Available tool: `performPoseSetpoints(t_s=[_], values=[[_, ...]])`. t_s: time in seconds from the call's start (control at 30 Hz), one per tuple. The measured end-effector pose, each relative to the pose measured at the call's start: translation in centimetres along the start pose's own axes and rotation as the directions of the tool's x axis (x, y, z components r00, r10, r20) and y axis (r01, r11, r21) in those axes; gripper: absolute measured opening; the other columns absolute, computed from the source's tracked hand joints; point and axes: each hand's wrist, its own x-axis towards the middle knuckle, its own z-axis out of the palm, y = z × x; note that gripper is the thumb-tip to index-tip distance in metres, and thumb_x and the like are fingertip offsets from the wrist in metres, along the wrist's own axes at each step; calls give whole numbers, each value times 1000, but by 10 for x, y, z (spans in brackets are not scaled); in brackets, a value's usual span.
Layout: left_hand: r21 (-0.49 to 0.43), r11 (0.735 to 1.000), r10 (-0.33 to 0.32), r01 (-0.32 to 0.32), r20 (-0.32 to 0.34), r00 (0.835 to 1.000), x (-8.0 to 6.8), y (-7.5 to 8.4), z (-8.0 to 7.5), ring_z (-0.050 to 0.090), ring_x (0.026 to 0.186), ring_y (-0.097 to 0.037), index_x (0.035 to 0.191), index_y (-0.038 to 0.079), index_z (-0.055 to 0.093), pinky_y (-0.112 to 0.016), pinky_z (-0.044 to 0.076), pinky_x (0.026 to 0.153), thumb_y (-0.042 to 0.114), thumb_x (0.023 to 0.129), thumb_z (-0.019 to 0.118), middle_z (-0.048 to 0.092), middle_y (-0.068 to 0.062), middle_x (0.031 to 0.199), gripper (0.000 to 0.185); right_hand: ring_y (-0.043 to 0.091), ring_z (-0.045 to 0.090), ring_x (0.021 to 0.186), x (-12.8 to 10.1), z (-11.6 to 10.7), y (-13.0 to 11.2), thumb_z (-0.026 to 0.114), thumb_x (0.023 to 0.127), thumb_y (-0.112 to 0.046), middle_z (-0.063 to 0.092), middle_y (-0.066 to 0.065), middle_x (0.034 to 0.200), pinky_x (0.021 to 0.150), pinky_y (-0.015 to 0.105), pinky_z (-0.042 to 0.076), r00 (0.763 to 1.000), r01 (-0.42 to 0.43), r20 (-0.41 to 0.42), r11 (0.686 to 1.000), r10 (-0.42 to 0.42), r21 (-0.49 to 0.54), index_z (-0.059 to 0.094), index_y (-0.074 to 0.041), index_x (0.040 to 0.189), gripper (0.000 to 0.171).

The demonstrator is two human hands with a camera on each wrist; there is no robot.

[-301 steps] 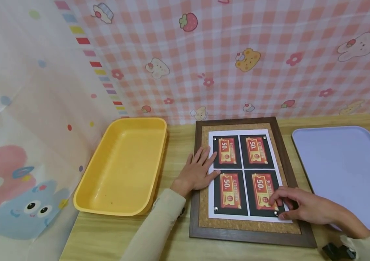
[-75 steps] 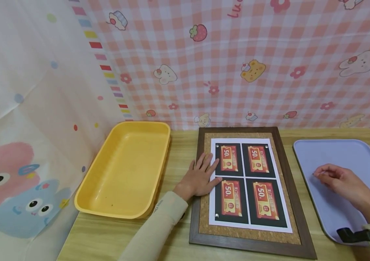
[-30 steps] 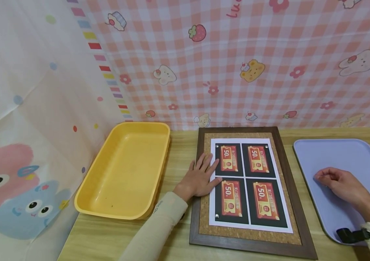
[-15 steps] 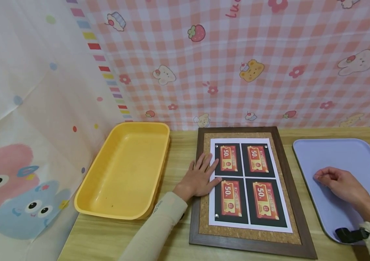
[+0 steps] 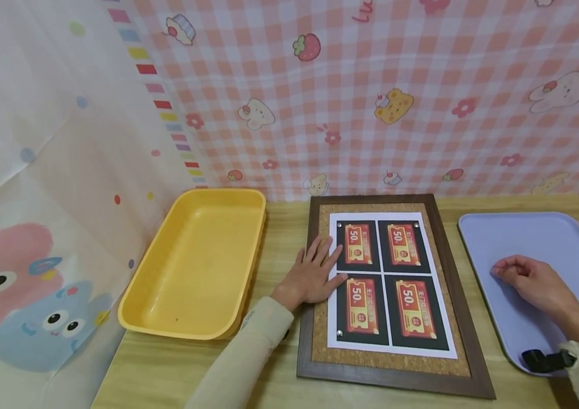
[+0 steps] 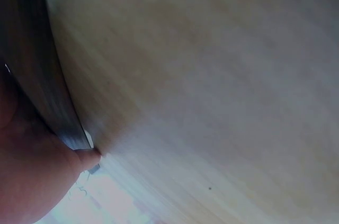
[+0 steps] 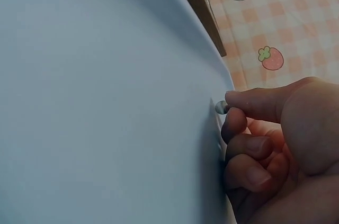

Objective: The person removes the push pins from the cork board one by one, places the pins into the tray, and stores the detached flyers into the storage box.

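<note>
A paper sheet printed with red coupons (image 5: 415, 307) lies on a cork board (image 5: 397, 359) with a dark brown frame. Silver thumbtacks (image 5: 416, 225) show at its top corners and bottom left; the bottom right corner has none. My left hand (image 5: 310, 279) rests with spread fingers on the board's left side, fingertips touching the sheet's edge. Over the left part of the lilac tray (image 5: 540, 236), my right hand (image 5: 540, 287) pinches a small silver thumbtack (image 7: 221, 107) between thumb and index finger. The other fingers curl in.
A yellow tray (image 5: 192, 267) with raised walls stands left of the board on the wooden table (image 5: 281, 227). Behind the table hangs a pink checked cloth (image 5: 289, 113). A black strap-like device (image 5: 547, 360) is at my right wrist.
Since ten seconds ago my right hand has moved from the sheet's bottom right corner to the lilac tray, and that corner's thumbtack is gone. Over the last second both hands are nearly still.
</note>
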Motion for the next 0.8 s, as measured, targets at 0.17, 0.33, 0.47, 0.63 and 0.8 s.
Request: performPoseSetpoints(t_s=[0.17,0.33,0.47,0.63,0.8], values=[[12,1000,0,0,-3,1000,1,0,-2,-14,153,-22,160,30,0,-52,8,123,66,100,19,-9,2,168,73,-1,51,68,3,0,-1,54,102,-25,66,0,84,58,21,40,999,-22,-23,1000,22,16,62,5,111,32],[14,1000,5,-5,-2,1000,-1,1,-3,-14,153,-22,160,29,0,-52,9,122,65,101,19,-9,2,168,72,2,51,66,2,0,-6,55,101,-28,64,-1,79,56,23,40,999,-32,-37,998,34,50,59,5,115,36],[10,1000,10,-10,-2,1000,-2,1,-4,-13,153,-23,160,29,0,-53,9,122,65,101,19,-9,2,168,72,3,52,67,-1,-3,-15,56,101,-32,65,0,81,57,24,41,999,-30,-21,997,32,67,57,5,118,40],[8,1000,1,-1,9,1000,0,1,-3,-14,153,-22,160,30,0,-51,8,123,65,101,19,-10,3,167,71,4,53,69,-4,-2,-30,56,102,-29,66,4,83,57,25,42,1000,22,11,997,-23,80,57,3,118,37],[-1,1000,-10,10,30,999,4,0,0,-18,152,-19,159,32,-3,-50,5,123,64,101,20,-13,5,167,70,5,52,67,-4,4,-45,57,101,-22,65,2,78,55,26,42,996,79,27,990,-83,117,57,3,117,30]])
